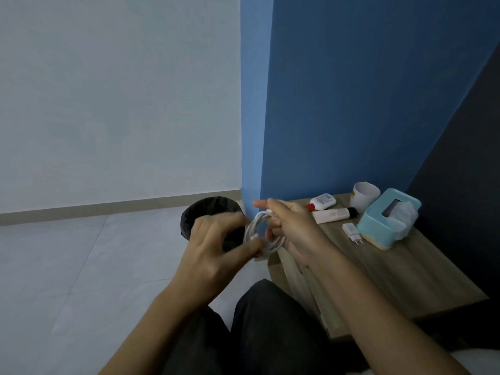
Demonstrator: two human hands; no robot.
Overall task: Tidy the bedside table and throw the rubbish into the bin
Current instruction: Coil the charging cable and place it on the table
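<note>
the right hand (295, 231) holds the white cable (254, 226) looped round its fingers to keep the coil neat; the left hand (213, 244) pinches a strand with its fingers, in front of the bin (211, 205).

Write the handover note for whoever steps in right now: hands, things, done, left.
Left hand pinches the coiled white charging cable. Right hand holds the coil looped round its fingers, near the table's front left corner.
On the wooden bedside table: white plug adapter, light blue tissue box, white cup, white tube with black cap, white bottle with red cap.
Round black-lined bin stands on the floor, left of the table.
Done: cable mostly coiled.
Left: finish the coil, set it down, straighten the rest.
</note>
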